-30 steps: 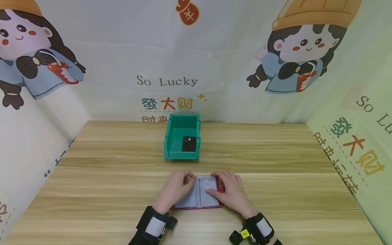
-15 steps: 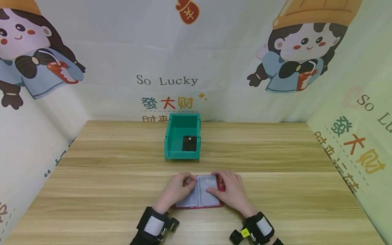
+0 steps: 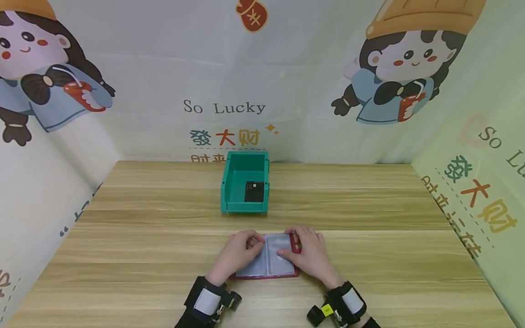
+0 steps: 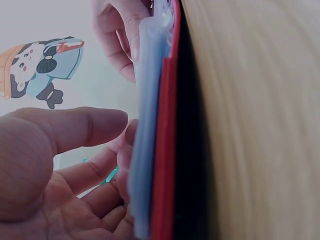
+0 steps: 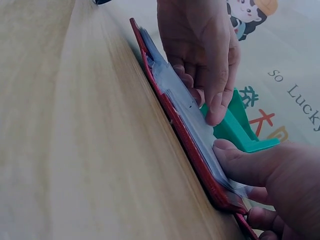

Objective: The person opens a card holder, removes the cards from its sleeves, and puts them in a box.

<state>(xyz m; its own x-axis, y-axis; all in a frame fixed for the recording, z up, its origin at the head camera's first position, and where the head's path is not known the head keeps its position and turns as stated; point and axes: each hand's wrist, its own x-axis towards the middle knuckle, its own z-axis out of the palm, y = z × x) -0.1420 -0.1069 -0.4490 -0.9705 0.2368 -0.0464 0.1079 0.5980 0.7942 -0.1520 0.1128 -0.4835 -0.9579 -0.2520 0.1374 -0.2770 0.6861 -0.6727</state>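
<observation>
A card holder (image 3: 280, 265) with a red cover and clear plastic sleeves (image 5: 175, 92) lies spread on the table in front of me. Over its left page is my left hand (image 3: 239, 252), its thumb and index fingertips brought together at the sleeves; the pinched edge itself is hard to make out. My right hand (image 3: 310, 256) grips the right side of the card holder. Its thumb (image 5: 245, 160) presses on the sleeves while the other fingers lie at the red cover's outer edge. Part of the left page is hidden under my left hand.
Beyond the card holder stands a green bin (image 3: 244, 207) with a black card (image 3: 254, 192) inside. The wooden table (image 3: 361, 205) ends at a printed cloth backdrop (image 3: 303, 91) behind and at both sides.
Both hands keep almost the same pose on the card holder. Only a tiny shift of hands, card holder and view shows.
</observation>
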